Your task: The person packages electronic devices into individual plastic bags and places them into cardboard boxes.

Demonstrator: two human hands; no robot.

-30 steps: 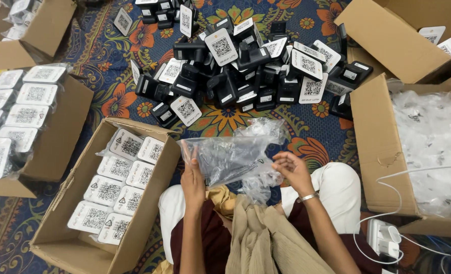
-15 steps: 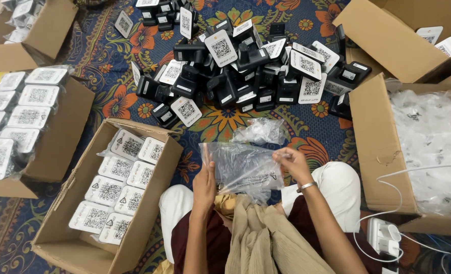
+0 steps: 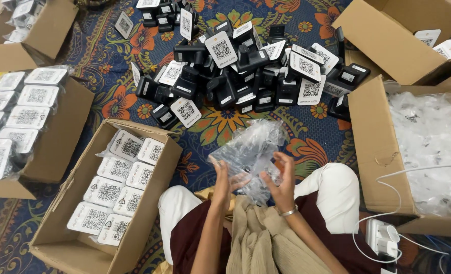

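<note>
A crumpled clear plastic bag [image 3: 248,152] is held up over my lap between both hands. My left hand [image 3: 224,178] grips its lower left side with fingers spread. My right hand [image 3: 281,180] holds its lower right side, a metal bangle on the wrist. Beyond the bag, on the patterned floor cloth, lies a big heap of small black devices with white code labels [image 3: 246,71].
An open cardboard box [image 3: 71,203] of bagged labelled devices sits at my left knee. More bagged devices [image 3: 17,109] lie on a box farther left. At right, a carton of empty clear bags [image 3: 431,147], another carton [image 3: 388,35] behind, white chargers and cables [image 3: 383,238] below.
Both hands have come closer together and turned the bag upright. The bag, stretched flat and wide a second ago, is now bunched between them.
</note>
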